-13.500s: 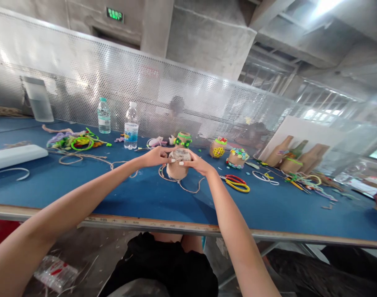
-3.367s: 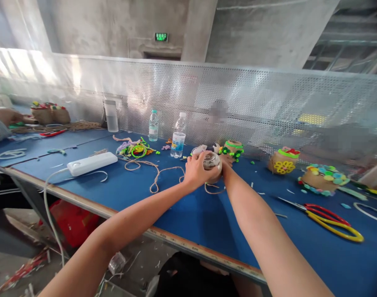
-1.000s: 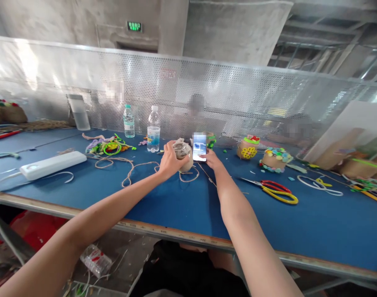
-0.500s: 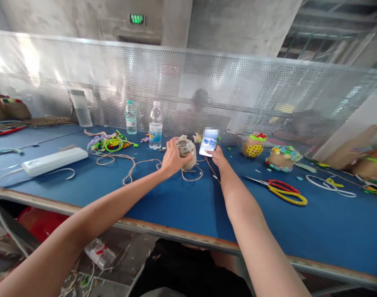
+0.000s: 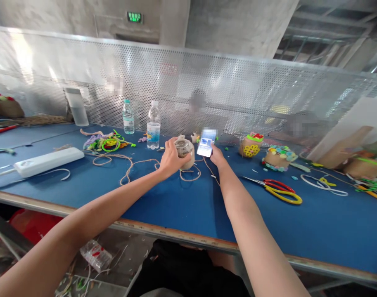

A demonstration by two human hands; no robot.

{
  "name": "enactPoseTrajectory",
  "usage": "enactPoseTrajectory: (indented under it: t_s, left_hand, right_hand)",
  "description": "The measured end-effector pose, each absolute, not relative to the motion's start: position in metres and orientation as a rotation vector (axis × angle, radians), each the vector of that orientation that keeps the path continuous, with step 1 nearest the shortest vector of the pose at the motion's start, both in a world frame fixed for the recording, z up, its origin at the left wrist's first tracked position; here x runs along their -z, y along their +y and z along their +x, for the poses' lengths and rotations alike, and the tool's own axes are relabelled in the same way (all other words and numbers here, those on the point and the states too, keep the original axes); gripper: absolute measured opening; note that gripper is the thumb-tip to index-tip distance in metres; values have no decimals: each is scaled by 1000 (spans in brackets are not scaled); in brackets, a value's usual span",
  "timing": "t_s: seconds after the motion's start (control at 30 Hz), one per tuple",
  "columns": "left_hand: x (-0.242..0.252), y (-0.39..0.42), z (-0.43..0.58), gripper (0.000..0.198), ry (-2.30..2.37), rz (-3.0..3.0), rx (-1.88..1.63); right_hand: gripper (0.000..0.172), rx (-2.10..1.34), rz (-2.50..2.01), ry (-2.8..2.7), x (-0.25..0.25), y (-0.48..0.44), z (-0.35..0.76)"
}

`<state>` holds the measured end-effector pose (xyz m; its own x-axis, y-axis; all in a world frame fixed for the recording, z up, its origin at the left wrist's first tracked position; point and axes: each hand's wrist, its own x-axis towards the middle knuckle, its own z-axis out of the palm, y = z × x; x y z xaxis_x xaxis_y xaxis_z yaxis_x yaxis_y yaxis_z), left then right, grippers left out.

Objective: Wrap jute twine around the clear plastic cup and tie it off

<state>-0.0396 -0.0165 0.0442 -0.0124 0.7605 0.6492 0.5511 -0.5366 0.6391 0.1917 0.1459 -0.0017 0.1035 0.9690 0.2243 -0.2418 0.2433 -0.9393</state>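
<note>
My left hand (image 5: 171,159) is wrapped round a glass jar (image 5: 186,156) with twine wound about its side. The jar's open mouth faces up. In my right hand (image 5: 216,155) is a phone (image 5: 206,143), its screen lit and my thumb over the screen's right side. Jar and phone are close together but apart. Loose twine (image 5: 190,180) loops on the table in front of the jar and trails off to the left.
On the blue table (image 5: 176,210) lie scissors (image 5: 279,192), a power strip (image 5: 48,162) and a pile of pipe cleaners (image 5: 104,142). Water bottles (image 5: 153,128) and decorated jars (image 5: 252,145) stand farther back. A perforated metal screen (image 5: 176,82) runs behind.
My thumb has moved up the right side of the phone's screen. The left hand keeps its hold on the jar. The whole view has shifted slightly.
</note>
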Motion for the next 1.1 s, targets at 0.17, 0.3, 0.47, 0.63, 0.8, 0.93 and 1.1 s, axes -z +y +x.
enactPoseTrajectory:
  t_s: [0.17,0.3,0.47,0.63,0.8,0.93,1.1]
  left_hand:
    - [-44,-16,-40,68,1414,2046,-1565]
    - [-43,-16,-39,68,1407,2062,-1568]
    - [-41,-16,-38,67,1386,2067,-1606]
    - [-41,-15,-38,67,1397,2067,-1598]
    - [-42,-16,-39,66,1400,2069,-1584]
    - [-42,-16,-39,66,1410,2071,-1571]
    - [-42,-15,-41,67,1398,2082,-1580]
  right_hand:
    - [40,-1145,-891,-1091,1,133,192]
    - [36,-1149,-901,-1095,0,130,194]
    - [41,-1127,-922,-1123,1,133,196]
    - [44,-1063,-960,-1136,7,140,198]
    - [44,-1027,-971,-1129,11,144,199]
    - [44,-1028,-977,-1101,11,142,197]
    - [25,-1060,-930,-1040,1,135,192]
